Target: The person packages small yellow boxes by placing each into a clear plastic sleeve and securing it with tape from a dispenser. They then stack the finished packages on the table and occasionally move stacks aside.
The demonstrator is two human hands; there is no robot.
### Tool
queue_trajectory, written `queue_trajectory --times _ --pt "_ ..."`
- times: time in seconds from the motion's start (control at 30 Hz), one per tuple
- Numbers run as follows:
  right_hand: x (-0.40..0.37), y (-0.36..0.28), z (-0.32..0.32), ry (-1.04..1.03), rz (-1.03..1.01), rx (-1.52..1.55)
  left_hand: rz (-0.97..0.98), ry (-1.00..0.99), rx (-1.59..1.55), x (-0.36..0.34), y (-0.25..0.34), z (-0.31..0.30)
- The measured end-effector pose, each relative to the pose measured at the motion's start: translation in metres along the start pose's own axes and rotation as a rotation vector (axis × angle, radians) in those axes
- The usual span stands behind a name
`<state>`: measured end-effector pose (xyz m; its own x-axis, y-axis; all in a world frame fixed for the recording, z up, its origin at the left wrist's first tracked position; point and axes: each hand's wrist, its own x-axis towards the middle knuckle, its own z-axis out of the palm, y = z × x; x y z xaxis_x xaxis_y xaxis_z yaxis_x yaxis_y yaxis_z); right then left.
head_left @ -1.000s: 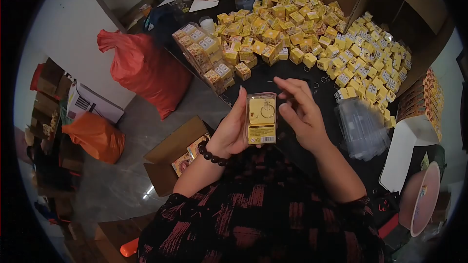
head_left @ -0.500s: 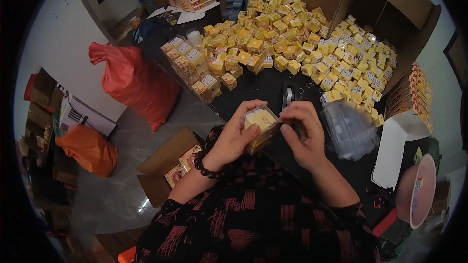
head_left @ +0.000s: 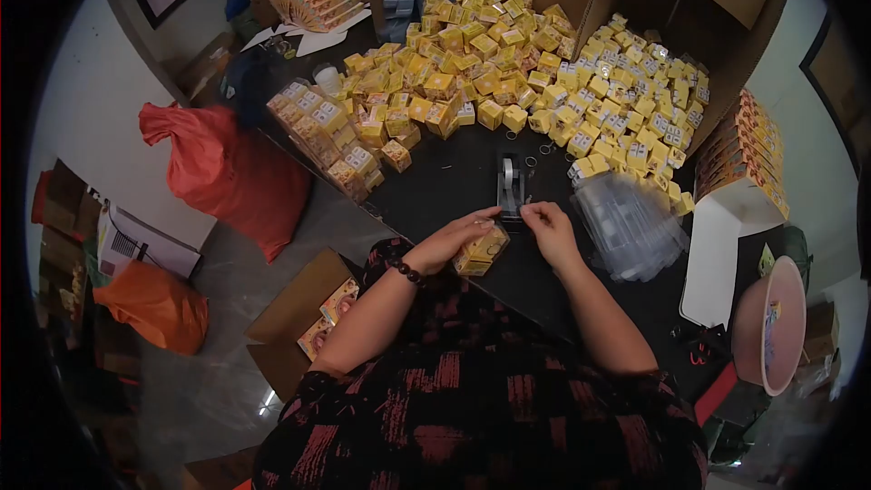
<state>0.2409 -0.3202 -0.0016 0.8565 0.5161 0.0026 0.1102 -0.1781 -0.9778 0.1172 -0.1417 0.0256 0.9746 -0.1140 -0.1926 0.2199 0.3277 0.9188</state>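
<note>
My left hand (head_left: pixel 451 241) holds a clear-wrapped pack of yellow boxes (head_left: pixel 482 252) near the table's front edge, its fingers over the top. My right hand (head_left: pixel 552 231) is closed in a pinch at the near end of a tape dispenser (head_left: pixel 510 187); what it pinches is too small to make out. The tips of both hands are close together at the dispenser. Several metal rings (head_left: pixel 532 161) lie to its right. A stack of clear plastic sleeves (head_left: pixel 632 229) lies right of my right hand.
A big heap of small yellow boxes (head_left: pixel 490 45) covers the table's back, with more spilling from a cardboard box (head_left: pixel 735 45). Packed boxes (head_left: pixel 318 132) stand at the left edge. A pink basin (head_left: pixel 771 327) is at right; a red sack (head_left: pixel 236 172) stands on the floor.
My view has shifted, so the table's things appear further left. My right hand has moved from the pack to the tape dispenser. The pack has tilted in my left hand.
</note>
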Motion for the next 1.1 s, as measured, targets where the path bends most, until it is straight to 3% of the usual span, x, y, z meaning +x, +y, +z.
queue_trajectory --times 0.07,0.13,0.17,0.23,0.27,0.37,0.43,0.47,0.57,0.6,0.67,0.8,0.87,0.9,1.0,1.07,1.1 --pt "0.005 -0.007 0.003 -0.091 0.103 0.055 -0.048 0.007 -0.041 0.008 -0.007 -0.005" --pt "0.011 -0.012 0.003 -0.230 0.417 0.355 -0.039 0.041 -0.070 0.011 -0.007 -0.010" --pt "0.009 -0.013 0.003 -0.229 0.418 0.353 -0.039 0.039 -0.071 0.010 -0.008 -0.011" --pt "0.002 -0.020 0.006 -0.136 0.487 0.751 -0.082 0.054 -0.095 0.009 -0.005 -0.009" --pt "-0.003 -0.023 0.007 -0.134 0.489 0.750 -0.083 0.053 -0.098 0.010 -0.006 -0.009" --pt "-0.026 -0.013 0.019 -0.001 0.409 0.614 -0.093 0.047 -0.114 0.011 -0.009 -0.011" --pt "-0.036 0.025 0.035 0.144 -0.006 0.296 -0.127 0.061 -0.177 0.011 -0.008 -0.009" --pt "-0.037 0.031 0.034 0.169 0.076 0.294 -0.131 0.058 -0.181 0.010 -0.007 -0.008" --pt "-0.040 0.031 0.031 0.188 0.034 0.109 -0.151 0.056 -0.385 0.002 0.000 -0.001" --pt "-0.045 0.029 0.032 0.184 0.038 0.109 -0.057 0.084 -0.461 -0.001 -0.002 0.001" --pt "-0.056 0.013 0.031 -0.027 0.035 0.625 0.086 0.155 -0.540 -0.001 -0.007 -0.001" --pt "-0.075 -0.024 0.038 -0.244 0.036 0.569 0.120 0.163 -0.566 -0.011 -0.004 0.011" --pt "-0.074 -0.031 0.042 -0.243 0.262 0.491 0.141 0.223 -0.627 -0.011 -0.003 0.018" --pt "-0.075 -0.032 0.042 -0.250 0.260 0.493 0.146 0.229 -0.624 -0.011 -0.004 0.019" --pt "-0.075 -0.035 0.043 -0.217 0.099 0.354 0.051 0.234 -0.787 -0.021 -0.004 0.026" --pt "-0.074 -0.033 0.038 -0.141 -0.220 -0.011 0.094 0.077 -0.906 -0.024 -0.014 0.029" --pt "-0.074 -0.030 0.036 -0.159 -0.230 -0.003 0.116 -0.025 -0.964 -0.027 -0.015 0.030"
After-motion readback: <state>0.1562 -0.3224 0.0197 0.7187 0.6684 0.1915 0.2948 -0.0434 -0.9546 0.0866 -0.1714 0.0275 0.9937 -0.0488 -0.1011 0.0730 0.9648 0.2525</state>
